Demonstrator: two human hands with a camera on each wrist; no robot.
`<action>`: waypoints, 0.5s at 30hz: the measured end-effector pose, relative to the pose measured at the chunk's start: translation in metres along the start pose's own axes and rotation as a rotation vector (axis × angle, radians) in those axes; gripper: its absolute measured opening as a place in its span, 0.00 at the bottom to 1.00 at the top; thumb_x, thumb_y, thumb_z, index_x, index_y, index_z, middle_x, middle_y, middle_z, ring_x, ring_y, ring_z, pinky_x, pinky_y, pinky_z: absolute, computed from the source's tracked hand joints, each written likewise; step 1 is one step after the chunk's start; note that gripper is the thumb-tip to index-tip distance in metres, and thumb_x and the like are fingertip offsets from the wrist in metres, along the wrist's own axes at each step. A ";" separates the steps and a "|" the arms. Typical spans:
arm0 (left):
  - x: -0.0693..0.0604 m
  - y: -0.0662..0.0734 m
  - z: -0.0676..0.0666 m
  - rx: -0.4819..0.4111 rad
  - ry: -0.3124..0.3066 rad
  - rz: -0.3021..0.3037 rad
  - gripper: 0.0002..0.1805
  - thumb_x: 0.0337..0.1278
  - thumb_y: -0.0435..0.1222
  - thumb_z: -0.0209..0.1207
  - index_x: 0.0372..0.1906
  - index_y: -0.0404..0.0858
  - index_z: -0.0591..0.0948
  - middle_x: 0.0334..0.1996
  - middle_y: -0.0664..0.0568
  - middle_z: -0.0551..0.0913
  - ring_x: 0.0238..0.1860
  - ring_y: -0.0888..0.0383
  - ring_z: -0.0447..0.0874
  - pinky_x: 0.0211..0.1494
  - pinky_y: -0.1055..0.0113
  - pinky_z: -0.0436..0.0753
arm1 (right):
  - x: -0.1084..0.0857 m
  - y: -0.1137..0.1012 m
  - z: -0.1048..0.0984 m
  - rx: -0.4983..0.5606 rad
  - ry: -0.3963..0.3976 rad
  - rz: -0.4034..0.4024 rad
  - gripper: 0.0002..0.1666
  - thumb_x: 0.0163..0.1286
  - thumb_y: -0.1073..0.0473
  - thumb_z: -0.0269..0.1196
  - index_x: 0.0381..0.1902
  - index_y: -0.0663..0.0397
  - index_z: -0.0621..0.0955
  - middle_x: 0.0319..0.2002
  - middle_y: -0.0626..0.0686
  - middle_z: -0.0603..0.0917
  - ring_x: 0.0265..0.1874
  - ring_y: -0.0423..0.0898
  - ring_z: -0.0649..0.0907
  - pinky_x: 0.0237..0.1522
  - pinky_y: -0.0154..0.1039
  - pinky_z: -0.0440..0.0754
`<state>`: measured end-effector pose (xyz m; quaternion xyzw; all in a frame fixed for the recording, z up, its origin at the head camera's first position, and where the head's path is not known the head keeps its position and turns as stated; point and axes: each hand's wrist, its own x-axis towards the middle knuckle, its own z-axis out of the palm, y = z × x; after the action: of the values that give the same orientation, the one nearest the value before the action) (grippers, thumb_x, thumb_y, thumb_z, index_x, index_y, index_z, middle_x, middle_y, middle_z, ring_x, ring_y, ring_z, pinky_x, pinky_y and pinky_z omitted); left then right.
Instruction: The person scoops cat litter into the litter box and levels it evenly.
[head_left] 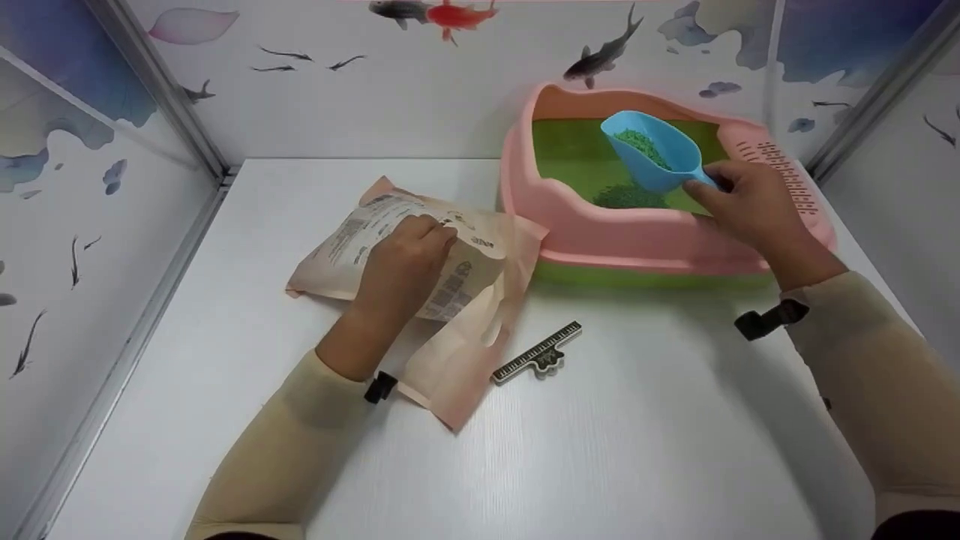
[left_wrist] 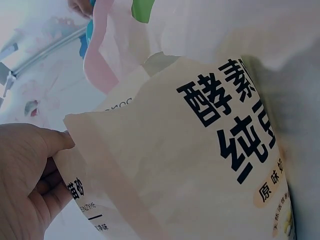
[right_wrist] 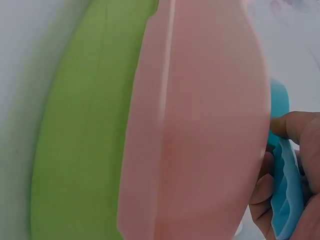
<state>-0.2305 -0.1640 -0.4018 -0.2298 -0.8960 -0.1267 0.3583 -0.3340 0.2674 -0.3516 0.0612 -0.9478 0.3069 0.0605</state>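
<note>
In the head view my right hand (head_left: 750,199) grips the handle of a blue scoop (head_left: 660,176) above the litter box. Green cat litter pellets (head_left: 637,146) lie in the scoop, and a pile of the same pellets (head_left: 630,196) rests on the box's green floor. The litter box (head_left: 637,240) has a pink rim over a green base. My left hand (head_left: 405,262) pinches the edge of a cat litter bag (head_left: 337,247), cream and pink with dark print, which lies open at the top. In the left wrist view, thumb and fingers hold the bag (left_wrist: 165,165) by its edge.
A black-and-white ruler-shaped clip (head_left: 538,354) lies on the white table (head_left: 600,450) beside the bag's mouth. The bag's corner touches the litter box's left side. Printed panels (head_left: 337,105) with fish enclose the table at the back and sides.
</note>
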 end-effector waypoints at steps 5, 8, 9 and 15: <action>0.000 0.001 -0.001 0.010 -0.002 -0.004 0.08 0.72 0.31 0.61 0.47 0.32 0.88 0.38 0.46 0.87 0.42 0.51 0.88 0.43 0.65 0.92 | 0.014 0.008 -0.003 -0.031 -0.065 0.061 0.30 0.76 0.37 0.59 0.53 0.58 0.84 0.35 0.54 0.77 0.37 0.51 0.74 0.28 0.37 0.74; 0.000 0.001 -0.001 0.026 -0.008 -0.002 0.08 0.72 0.31 0.62 0.47 0.32 0.88 0.38 0.46 0.87 0.42 0.52 0.88 0.43 0.65 0.92 | 0.019 0.012 -0.005 -0.044 -0.081 0.071 0.30 0.77 0.36 0.58 0.52 0.59 0.83 0.35 0.55 0.76 0.37 0.51 0.74 0.28 0.37 0.74; 0.000 0.001 -0.001 0.029 -0.009 -0.002 0.08 0.72 0.31 0.62 0.47 0.32 0.88 0.38 0.46 0.87 0.42 0.52 0.88 0.43 0.65 0.92 | 0.021 0.013 -0.005 -0.047 -0.082 0.074 0.30 0.77 0.36 0.58 0.52 0.59 0.83 0.35 0.55 0.76 0.37 0.51 0.74 0.28 0.38 0.74; 0.000 0.001 0.000 0.023 -0.009 0.000 0.08 0.70 0.30 0.63 0.47 0.33 0.88 0.37 0.46 0.87 0.42 0.52 0.88 0.42 0.65 0.92 | 0.029 0.018 -0.007 -0.064 -0.098 0.077 0.31 0.77 0.35 0.57 0.51 0.59 0.82 0.34 0.55 0.74 0.39 0.52 0.73 0.31 0.40 0.73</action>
<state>-0.2296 -0.1633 -0.4016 -0.2262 -0.8989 -0.1153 0.3571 -0.3648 0.2833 -0.3520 0.0378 -0.9606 0.2752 0.0043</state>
